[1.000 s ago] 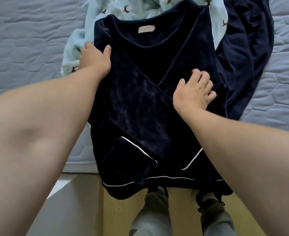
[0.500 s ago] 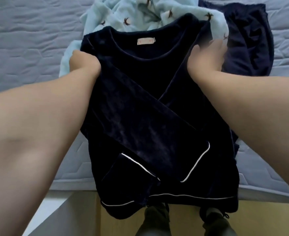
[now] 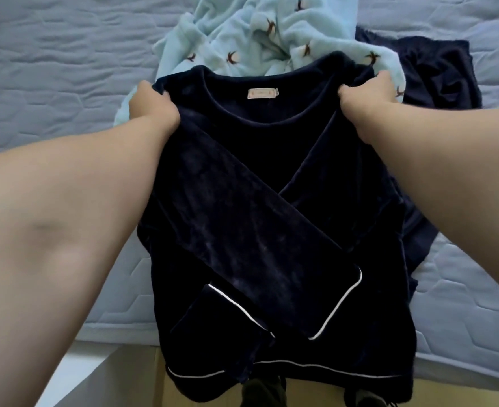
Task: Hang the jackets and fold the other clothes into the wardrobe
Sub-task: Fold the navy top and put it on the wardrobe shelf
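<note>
Head camera looks down on a grey quilted bed (image 3: 51, 83). A navy top (image 3: 242, 230) lies across its middle, sleeves crossed over the chest, hem hanging off the bed edge at 6 o'clock. A pale blue fleece (image 3: 242, 33) is bunched under its collar at 12 o'clock, and another navy garment (image 3: 442, 71) lies at 2 o'clock. The left hand (image 3: 151, 107) grips the top's shoulder at 10 o'clock, and the right hand (image 3: 365, 92) grips the other at 1 o'clock. A small label (image 3: 263, 93) sits inside the collar.
</note>
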`<state>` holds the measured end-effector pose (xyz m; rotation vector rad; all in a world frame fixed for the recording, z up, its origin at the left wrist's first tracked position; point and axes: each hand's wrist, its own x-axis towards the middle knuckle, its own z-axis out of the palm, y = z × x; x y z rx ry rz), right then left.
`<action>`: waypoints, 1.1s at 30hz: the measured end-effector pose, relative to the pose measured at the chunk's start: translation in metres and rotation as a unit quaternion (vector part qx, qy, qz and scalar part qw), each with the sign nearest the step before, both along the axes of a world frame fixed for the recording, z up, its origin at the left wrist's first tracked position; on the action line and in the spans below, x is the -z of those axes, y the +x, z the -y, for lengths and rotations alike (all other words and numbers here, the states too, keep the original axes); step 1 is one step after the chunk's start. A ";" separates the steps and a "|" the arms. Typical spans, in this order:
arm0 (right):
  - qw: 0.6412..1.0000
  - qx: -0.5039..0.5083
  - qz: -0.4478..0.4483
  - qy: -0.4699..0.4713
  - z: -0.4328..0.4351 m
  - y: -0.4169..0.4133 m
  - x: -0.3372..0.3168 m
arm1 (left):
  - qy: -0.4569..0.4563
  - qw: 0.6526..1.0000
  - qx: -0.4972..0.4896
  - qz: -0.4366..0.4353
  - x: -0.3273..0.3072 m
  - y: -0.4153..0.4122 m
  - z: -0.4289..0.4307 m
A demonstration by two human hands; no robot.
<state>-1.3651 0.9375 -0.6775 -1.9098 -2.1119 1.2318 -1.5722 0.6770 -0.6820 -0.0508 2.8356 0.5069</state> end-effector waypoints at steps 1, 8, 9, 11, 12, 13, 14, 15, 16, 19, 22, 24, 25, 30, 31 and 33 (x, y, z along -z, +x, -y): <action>1.000 0.014 -0.015 -0.012 -0.001 -0.002 -0.002 | 0.004 1.000 0.006 0.006 0.001 0.001 0.001; 0.992 0.073 -0.092 -0.056 0.001 0.009 -0.020 | 0.015 0.996 0.058 -0.060 -0.023 0.006 0.015; 0.992 0.065 -0.101 -0.036 0.006 0.014 -0.024 | 0.003 0.995 0.070 -0.077 -0.029 0.012 0.022; 0.991 0.045 -0.125 -0.006 0.020 0.028 -0.038 | -0.013 0.991 0.080 -0.102 -0.043 0.031 0.038; 0.991 0.031 -0.131 0.004 0.028 0.036 -0.046 | -0.007 0.992 0.075 -0.104 -0.050 0.043 0.044; 0.992 0.013 -0.128 0.013 0.037 0.046 -0.052 | 0.011 0.993 0.064 -0.096 -0.058 0.056 0.052; 0.993 -0.010 -0.117 0.022 0.044 0.056 -0.059 | 0.035 0.995 0.048 -0.081 -0.063 0.070 0.058; 0.994 -0.035 -0.100 0.032 0.051 0.067 -0.066 | 0.060 0.996 0.031 -0.059 -0.067 0.085 0.064; 0.994 -0.063 -0.081 0.039 0.057 0.077 -0.072 | 0.087 0.996 0.010 -0.031 -0.070 0.101 0.070; 0.986 -0.162 -0.015 0.047 0.068 0.102 -0.078 | 0.205 0.972 -0.093 0.070 -0.069 0.138 0.080; 0.960 -0.265 0.043 0.078 0.068 0.120 -0.070 | 0.279 0.932 -0.182 0.142 -0.063 0.156 0.080; 0.954 -0.280 0.046 0.093 0.066 0.128 -0.064 | 0.359 0.879 -0.275 0.154 -0.063 0.160 0.078; 0.956 -0.275 0.036 0.098 0.067 0.131 -0.063 | 0.411 0.840 -0.319 0.151 -0.065 0.161 0.077; 0.960 -0.250 -0.038 0.119 0.092 0.163 -0.072 | 0.407 0.826 -0.377 0.095 -0.080 0.187 0.081; 0.959 -0.251 -0.042 0.126 0.100 0.173 -0.077 | 0.391 0.831 -0.381 0.104 -0.082 0.195 0.086; 0.957 -0.256 -0.033 0.136 0.116 0.197 -0.088 | 0.397 0.817 -0.394 0.137 -0.090 0.215 0.103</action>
